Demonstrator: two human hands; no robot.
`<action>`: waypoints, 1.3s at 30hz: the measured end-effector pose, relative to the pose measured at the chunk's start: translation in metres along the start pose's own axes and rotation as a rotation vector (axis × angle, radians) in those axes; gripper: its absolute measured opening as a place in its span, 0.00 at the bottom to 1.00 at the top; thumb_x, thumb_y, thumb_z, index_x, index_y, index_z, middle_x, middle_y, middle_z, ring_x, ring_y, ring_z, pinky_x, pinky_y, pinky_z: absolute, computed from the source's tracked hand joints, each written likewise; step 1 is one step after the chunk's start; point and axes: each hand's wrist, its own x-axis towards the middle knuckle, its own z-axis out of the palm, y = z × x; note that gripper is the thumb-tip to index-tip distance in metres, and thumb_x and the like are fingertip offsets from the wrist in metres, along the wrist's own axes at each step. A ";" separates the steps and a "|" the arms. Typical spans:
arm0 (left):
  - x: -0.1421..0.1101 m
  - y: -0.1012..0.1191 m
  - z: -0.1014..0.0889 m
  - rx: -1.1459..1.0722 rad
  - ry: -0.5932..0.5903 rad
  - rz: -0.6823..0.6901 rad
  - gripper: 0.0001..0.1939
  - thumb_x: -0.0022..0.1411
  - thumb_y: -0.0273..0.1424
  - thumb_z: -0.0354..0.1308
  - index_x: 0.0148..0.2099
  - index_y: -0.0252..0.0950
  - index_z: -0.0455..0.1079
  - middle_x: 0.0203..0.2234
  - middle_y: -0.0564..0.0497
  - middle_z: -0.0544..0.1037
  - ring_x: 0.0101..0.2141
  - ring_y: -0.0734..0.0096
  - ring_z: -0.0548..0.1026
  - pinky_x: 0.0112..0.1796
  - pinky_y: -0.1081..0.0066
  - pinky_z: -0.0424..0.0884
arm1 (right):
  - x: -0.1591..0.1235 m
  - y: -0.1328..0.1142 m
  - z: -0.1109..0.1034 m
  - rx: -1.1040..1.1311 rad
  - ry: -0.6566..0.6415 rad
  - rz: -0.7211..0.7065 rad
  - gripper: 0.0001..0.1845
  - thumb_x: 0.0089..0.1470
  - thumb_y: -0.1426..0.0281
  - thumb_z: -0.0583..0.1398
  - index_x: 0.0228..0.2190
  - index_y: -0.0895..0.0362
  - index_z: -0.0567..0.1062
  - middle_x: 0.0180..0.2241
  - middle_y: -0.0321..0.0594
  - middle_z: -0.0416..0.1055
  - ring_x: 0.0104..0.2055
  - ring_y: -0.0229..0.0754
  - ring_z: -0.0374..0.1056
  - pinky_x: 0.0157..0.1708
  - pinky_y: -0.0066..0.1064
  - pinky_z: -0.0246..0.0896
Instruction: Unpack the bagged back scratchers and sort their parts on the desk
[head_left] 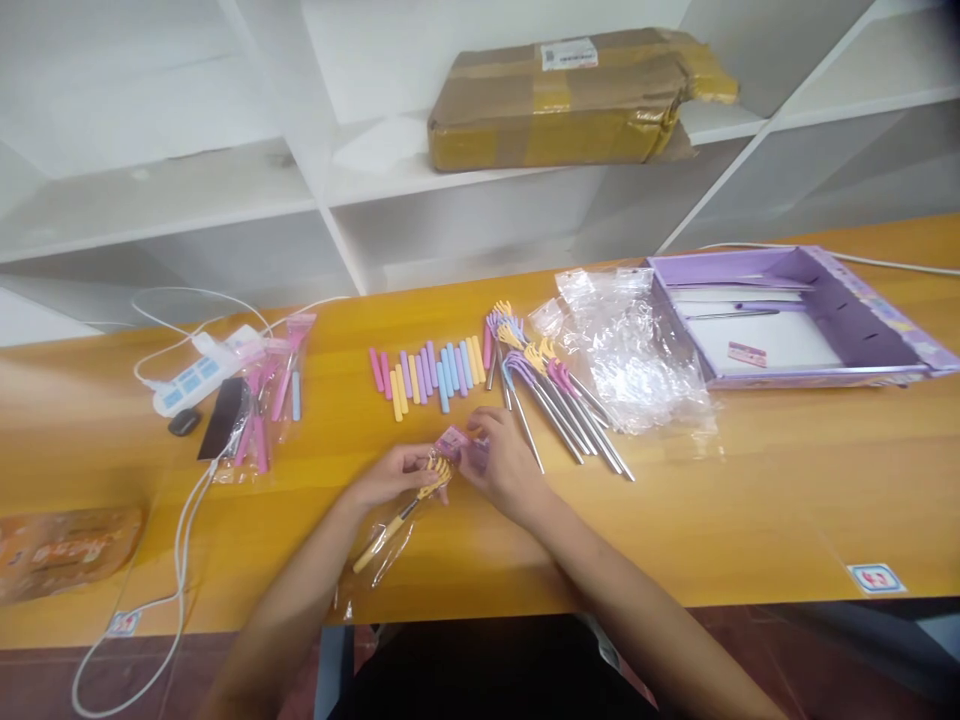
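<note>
My left hand (pixel 386 478) is closed around the head end of a yellow back scratcher (pixel 381 543), which lies in a clear plastic bag (pixel 397 560). Its handle points down toward the table's front edge. My right hand (pixel 506 468) pinches the bag's top, beside a small pink card (pixel 451 441). Just beyond my hands lies a row of pink, yellow, purple and blue handle sleeves (pixel 427 372). To the right of that row is a pile of back scratcher rods (pixel 559 415) with coloured hand-shaped heads.
Clear plastic bags (pixel 637 350) lie beside a purple box (pixel 795 378) at the right. At the left are bagged pink back scratchers (pixel 260 440), a power strip (pixel 199 383) and a looping white cable (pixel 180 540). A taped carton (pixel 570 105) sits on the shelf behind.
</note>
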 end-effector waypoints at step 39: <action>-0.001 -0.005 -0.006 0.101 -0.035 -0.057 0.36 0.68 0.50 0.67 0.68 0.29 0.73 0.34 0.40 0.87 0.17 0.81 0.60 0.20 0.77 0.54 | 0.013 0.002 -0.028 0.206 -0.121 0.087 0.06 0.69 0.71 0.61 0.45 0.51 0.79 0.50 0.47 0.71 0.52 0.49 0.74 0.49 0.43 0.75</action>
